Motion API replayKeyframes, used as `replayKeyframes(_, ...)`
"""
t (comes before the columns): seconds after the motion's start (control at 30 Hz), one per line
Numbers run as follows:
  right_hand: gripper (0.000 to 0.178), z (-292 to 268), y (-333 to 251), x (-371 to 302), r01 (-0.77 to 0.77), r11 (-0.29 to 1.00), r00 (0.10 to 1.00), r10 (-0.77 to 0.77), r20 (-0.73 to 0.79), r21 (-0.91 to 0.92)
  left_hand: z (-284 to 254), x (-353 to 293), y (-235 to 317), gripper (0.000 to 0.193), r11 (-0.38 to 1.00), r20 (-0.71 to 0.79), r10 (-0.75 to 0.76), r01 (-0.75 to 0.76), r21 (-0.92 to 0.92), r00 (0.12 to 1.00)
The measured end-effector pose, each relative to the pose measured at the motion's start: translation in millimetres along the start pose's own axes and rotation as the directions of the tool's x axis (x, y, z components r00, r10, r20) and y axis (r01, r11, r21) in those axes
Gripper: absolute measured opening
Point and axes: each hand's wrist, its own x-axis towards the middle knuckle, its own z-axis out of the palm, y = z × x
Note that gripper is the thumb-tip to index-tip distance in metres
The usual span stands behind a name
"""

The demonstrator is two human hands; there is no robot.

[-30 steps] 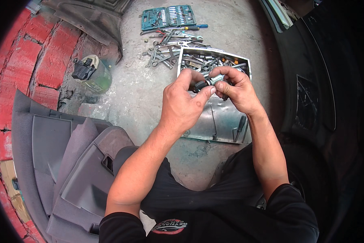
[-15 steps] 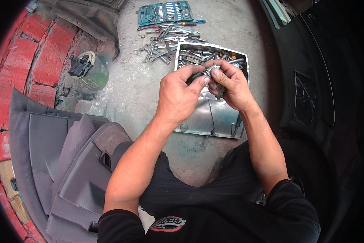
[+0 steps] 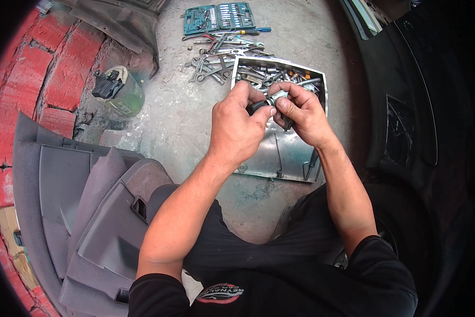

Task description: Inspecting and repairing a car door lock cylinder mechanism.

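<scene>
Both hands are raised over a metal tool tray (image 3: 293, 153), gripping one small part between them. My left hand (image 3: 237, 124) pinches the black rounded end (image 3: 256, 106) of this black-and-silver part. My right hand (image 3: 304, 116) has thumb and fingers closed around its silver metal section (image 3: 280, 95). A dark piece (image 3: 287, 124) hangs below the right fingers. The fingers cover much of the part, so I cannot tell its exact kind. Sockets and other metal tools fill the far side of the tray, just beyond my fingertips.
Several loose wrenches (image 3: 216, 66) lie beyond the tray, near a teal socket case (image 3: 219, 18). On the left are a clear container (image 3: 129, 99) with a black piece on it, grey door panels (image 3: 108, 224) and red bricks (image 3: 58, 124). A dark car body (image 3: 412, 116) flanks the right.
The two hands have shifted slightly against each other around the part, and more of its silver section shows. The view has moved a little; both hands keep their grip.
</scene>
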Motion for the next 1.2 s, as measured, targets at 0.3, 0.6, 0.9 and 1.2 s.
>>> replayKeyframes(0.3, 0.037, -7.2, -20.6, -1.8, 0.013, 0.964, 0.999, -0.003, 0.037, -0.266, 2.7, -2.5, -7.7, 0.028, 0.880, 0.068, 0.344, -0.347, 0.324, 0.937)
replayKeyframes(0.6, 0.029, -3.8, -21.7, -8.4, 0.179, 0.802, 0.981, -0.193, 0.035, -0.570, 0.1, -7.1, 19.3, 0.024, 0.996, 0.098, -0.014, 0.005, 0.088, 0.995)
replayKeyframes(0.9, 0.016, 18.7, 6.6, 4.9, -0.233, 0.932, 0.969, 0.247, -0.014, 0.276, -7.5, 12.0, 4.3, 0.020, 0.982, 0.091, 0.013, -0.030, 0.187, 0.996)
replayKeyframes(1.2, 0.017, 14.3, 17.3, 7.0, -0.473, 0.674, 0.853, 0.511, 0.103, 0.568, -13.5, 34.8, -26.1, 0.020, 0.933, 0.264, -0.278, 0.325, -0.154, 0.924)
